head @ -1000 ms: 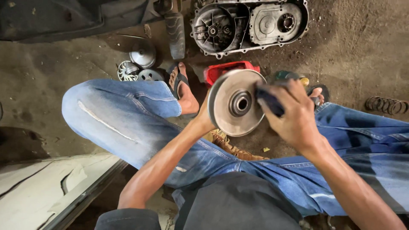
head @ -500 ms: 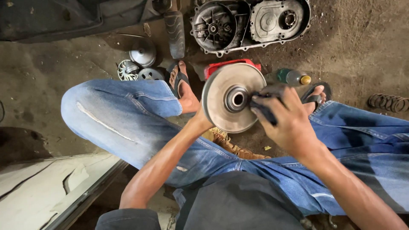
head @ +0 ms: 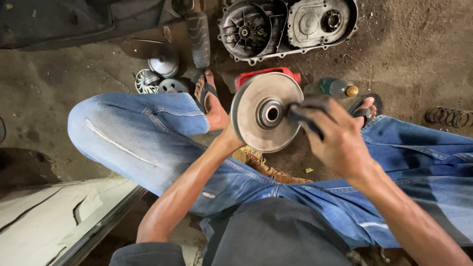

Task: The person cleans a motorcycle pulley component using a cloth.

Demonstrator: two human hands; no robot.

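A round grey metal pulley disc [head: 256, 106] with a hollow hub in its middle faces me, held upright between my knees. My left hand [head: 230, 139] grips it from behind at its lower left edge; only the wrist and the heel of the hand show. My right hand [head: 335, 135] is closed on a dark rag [head: 306, 114] and presses it against the disc's right side, next to the hub. I squat in blue jeans and sandals over a dirt floor.
A grey engine cover [head: 288, 24] lies on the floor at the top. A red container [head: 249, 76], a small green bottle [head: 337, 87], several round metal parts [head: 162, 74], a black grip [head: 199, 32] and a coil spring [head: 451, 116] lie around. A pale panel [head: 44, 221] sits lower left.
The disc has shifted slightly left and down in my left hand. My right hand with the rag has moved from the disc's upper right face toward the hub.
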